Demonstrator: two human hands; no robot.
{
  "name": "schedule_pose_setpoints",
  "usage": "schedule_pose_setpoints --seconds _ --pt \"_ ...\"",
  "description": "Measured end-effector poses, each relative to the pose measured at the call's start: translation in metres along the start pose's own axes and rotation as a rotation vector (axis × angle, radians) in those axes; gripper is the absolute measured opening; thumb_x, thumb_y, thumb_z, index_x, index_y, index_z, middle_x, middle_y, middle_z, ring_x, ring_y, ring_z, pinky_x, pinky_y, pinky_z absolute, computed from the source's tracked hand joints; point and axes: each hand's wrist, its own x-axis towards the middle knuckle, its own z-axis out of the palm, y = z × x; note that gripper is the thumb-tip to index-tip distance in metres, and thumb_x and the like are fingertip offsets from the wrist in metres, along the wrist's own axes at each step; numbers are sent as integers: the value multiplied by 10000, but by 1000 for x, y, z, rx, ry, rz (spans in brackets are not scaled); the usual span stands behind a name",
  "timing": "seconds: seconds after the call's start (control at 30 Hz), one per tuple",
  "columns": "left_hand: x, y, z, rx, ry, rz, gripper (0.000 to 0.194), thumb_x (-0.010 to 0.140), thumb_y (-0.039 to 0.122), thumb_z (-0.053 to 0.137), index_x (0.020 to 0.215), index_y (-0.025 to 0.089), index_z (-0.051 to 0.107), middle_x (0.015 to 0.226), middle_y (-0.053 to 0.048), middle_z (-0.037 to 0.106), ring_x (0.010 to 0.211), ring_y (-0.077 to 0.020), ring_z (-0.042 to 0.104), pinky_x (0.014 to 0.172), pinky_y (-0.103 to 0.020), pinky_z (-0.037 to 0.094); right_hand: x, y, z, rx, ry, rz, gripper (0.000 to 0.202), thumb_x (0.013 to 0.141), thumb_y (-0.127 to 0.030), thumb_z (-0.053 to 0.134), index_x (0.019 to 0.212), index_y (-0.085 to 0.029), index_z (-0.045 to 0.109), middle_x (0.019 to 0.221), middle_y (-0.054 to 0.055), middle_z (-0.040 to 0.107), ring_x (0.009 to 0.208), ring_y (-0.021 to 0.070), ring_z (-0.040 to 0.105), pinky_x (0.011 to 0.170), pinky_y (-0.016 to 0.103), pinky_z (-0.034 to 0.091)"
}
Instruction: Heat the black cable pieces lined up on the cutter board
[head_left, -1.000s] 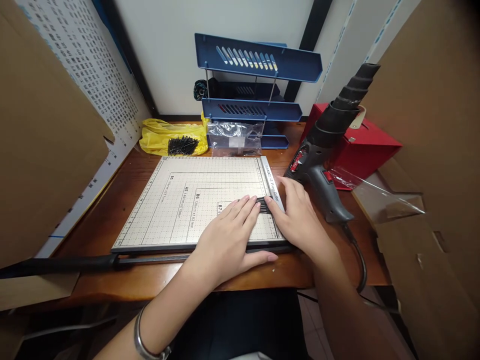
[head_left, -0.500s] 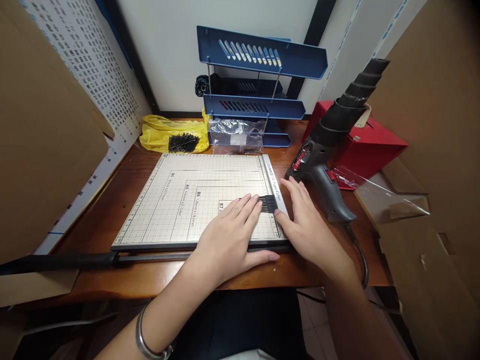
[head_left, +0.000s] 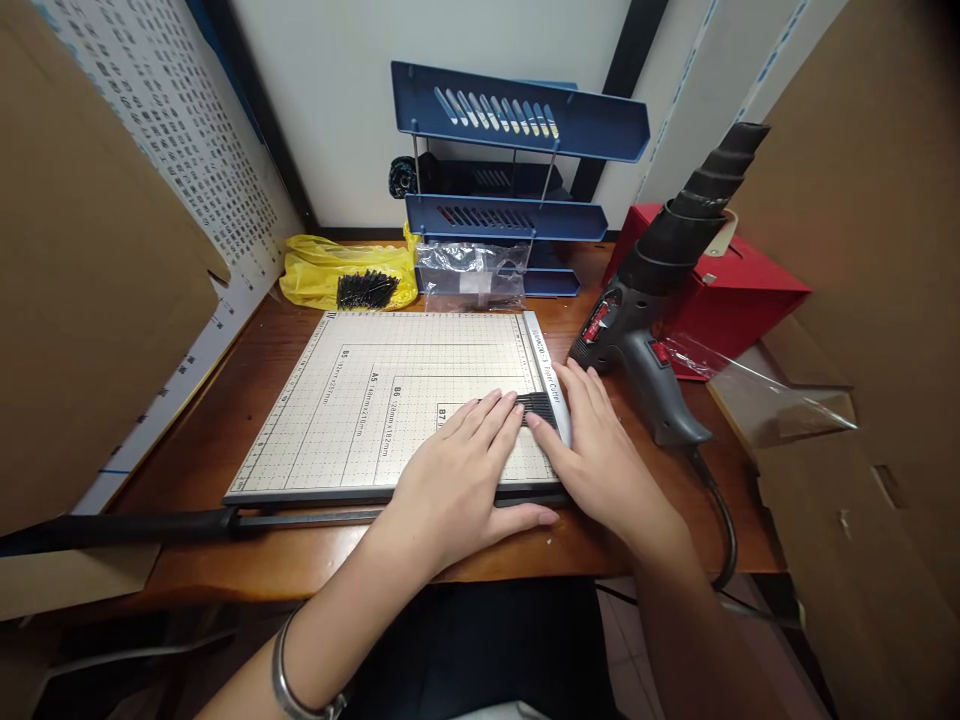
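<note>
A flat paper cutter [head_left: 300, 420] with a printed grid lies on the wooden desk, its blade arm [head_left: 307, 517] down along the near edge. My left hand [head_left: 459, 465] lies flat on the board, fingers together and stretched out over a row of thin black strips [head_left: 537, 406]. The strips' right ends butt against or lie close to the cutter's silver rail [head_left: 541, 350]; their left part is hidden under my fingers. My right hand [head_left: 600, 455] is open over the rail, its thumb touching the strips and its fingers stretched along the rail's outer side.
A heat gun [head_left: 656, 330] stands at the right, in front of a red box [head_left: 757, 310]. Behind the cutter are a yellow bag [head_left: 307, 270] with black pieces [head_left: 367, 290], a clear plastic bag [head_left: 472, 280] and a blue tiered rack [head_left: 517, 110]. Cardboard [head_left: 840, 350] flanks the desk.
My right thumb has moved left from the rail onto the strips, and the right fingers have come in closer to the rail. The left hand has stayed in place.
</note>
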Motion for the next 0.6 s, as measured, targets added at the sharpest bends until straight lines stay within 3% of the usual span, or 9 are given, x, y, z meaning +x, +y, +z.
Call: schedule_pose_setpoints --seconds 0.23,0.47,0.6 --pt "1 -1 0 -2 -10 0 1093 912 885 261 1582 28 369 1674 -175 303 1580 -298 263 1311 -457 235 -4 2 1 10 11 -2 644 1012 -423 342 1590 -141 360 1704 76 233 1618 297 119 1331 567 188" --pt "1 0 0 2 11 3 1098 913 883 260 1578 15 361 1668 -186 313 1575 -301 277 1304 -462 254 -8 3 -8 128 61 38 629 1026 -457 321 1592 -182 345 1674 74 311 1593 241 234 1331 540 212" --pt "0 0 -1 7 1 7 1090 917 877 272 1589 21 345 1675 -173 302 1580 -297 262 1310 -456 238 -2 0 -5 92 73 41 649 998 -480 386 1566 -169 381 1656 92 342 1581 262 258 1325 533 237"
